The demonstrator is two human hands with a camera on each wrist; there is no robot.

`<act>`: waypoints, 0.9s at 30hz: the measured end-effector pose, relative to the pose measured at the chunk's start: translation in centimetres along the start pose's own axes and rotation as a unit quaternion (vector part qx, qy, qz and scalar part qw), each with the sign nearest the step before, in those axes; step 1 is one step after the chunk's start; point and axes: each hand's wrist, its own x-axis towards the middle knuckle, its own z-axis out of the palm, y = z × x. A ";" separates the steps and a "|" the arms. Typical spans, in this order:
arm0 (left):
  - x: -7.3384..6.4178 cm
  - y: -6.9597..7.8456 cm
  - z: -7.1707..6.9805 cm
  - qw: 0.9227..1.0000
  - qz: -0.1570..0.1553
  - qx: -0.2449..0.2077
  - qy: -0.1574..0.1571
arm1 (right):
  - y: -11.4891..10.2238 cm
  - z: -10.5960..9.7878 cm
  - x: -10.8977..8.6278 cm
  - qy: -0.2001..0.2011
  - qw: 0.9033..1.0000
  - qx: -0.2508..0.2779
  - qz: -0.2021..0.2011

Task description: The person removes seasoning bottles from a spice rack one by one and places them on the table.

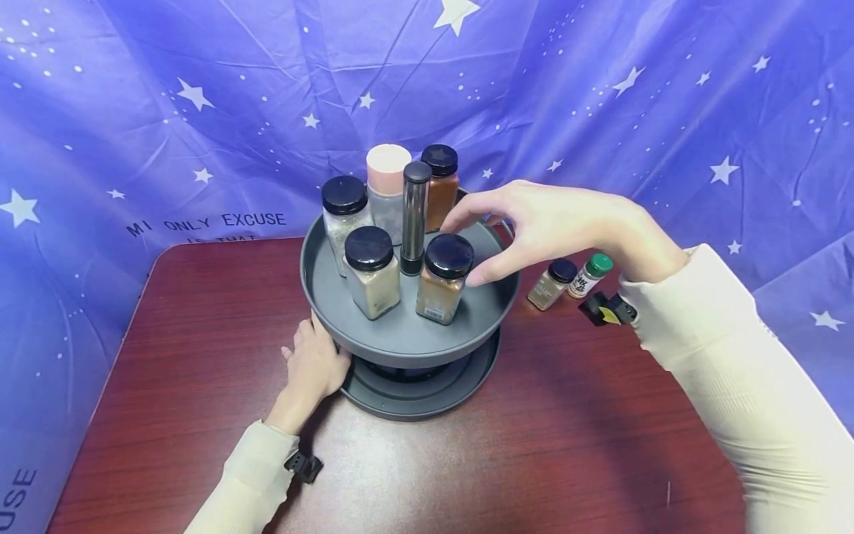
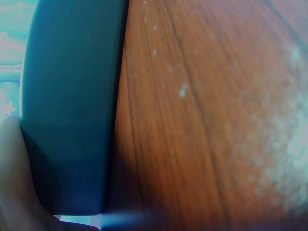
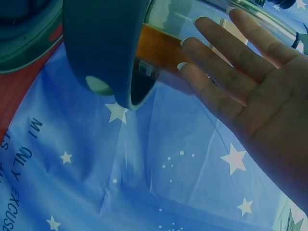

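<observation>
Thumb and fingers spread, the right hand (image 1: 550, 219) arches beside a square, black-lidded spice jar (image 1: 440, 298) on a matte gray two-tier turntable (image 1: 400, 343). The left hand (image 1: 316, 365) meets the lower tier; whether it grips cannot be told. Four other containers (image 1: 372, 288) ring the glossy post (image 1: 414, 222).

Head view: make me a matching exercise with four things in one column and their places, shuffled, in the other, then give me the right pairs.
Things
1. Pink-capped jar
2. Green-capped bottle
3. Front jar with brown contents
4. Lower tray

Places
A. On the upper tray, next to the right grip
B. Beneath the upper tray
C. Toward the back of the upper tray, left of the central post
D. On the table, right of the trays

Right pairs: 1-C, 2-D, 3-A, 4-B.
</observation>
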 end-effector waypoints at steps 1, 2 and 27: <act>0.0 0.0 0.0 1.000 -0.001 0.000 -0.001 | -0.1 0.1 0.1 -0.002 1.000 0.000 0.002; 0.0 0.0 0.0 1.000 -0.001 0.000 -0.002 | -0.2 0.2 0.2 -0.005 1.000 0.003 0.003; 0.1 0.1 -0.1 1.000 -0.008 0.001 -0.008 | -1.4 1.0 0.9 -0.046 0.997 0.039 -0.039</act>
